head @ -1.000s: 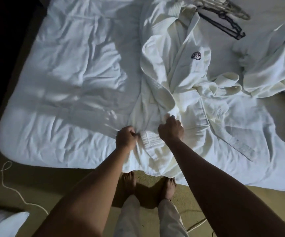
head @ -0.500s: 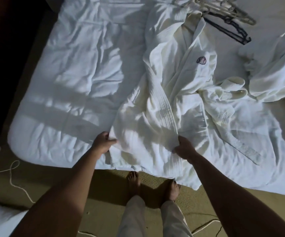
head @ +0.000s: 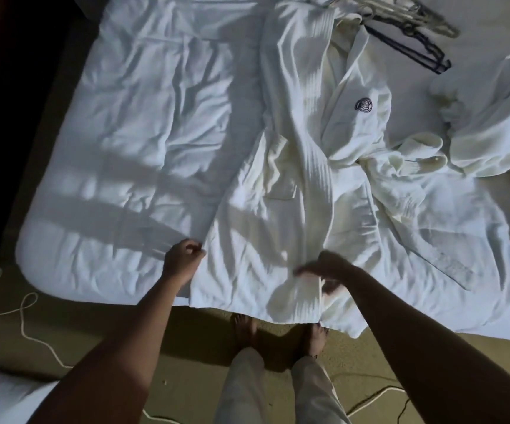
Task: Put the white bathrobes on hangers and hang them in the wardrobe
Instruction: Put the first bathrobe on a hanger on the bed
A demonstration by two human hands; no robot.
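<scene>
A white bathrobe with a dark crest on its chest lies front-up along the bed, its hem hanging over the near edge. My left hand pinches the robe's left hem edge with curled fingers. My right hand is blurred and lies with spread fingers on the right front panel near the hem. A second white bathrobe lies crumpled at the right. Several hangers, one dark and the others pale, lie on the bed past the robe's collar.
The robe's belt trails toward the right on the sheet. A white cord loops on the olive floor at the left, and more cables run by my bare feet. A dark wall runs along the bed's left side.
The robe's left front panel has been pulled out to the left and laid flat. My left hand moved left with the hem edge; my right hand let go of the fabric and now lies on it.
</scene>
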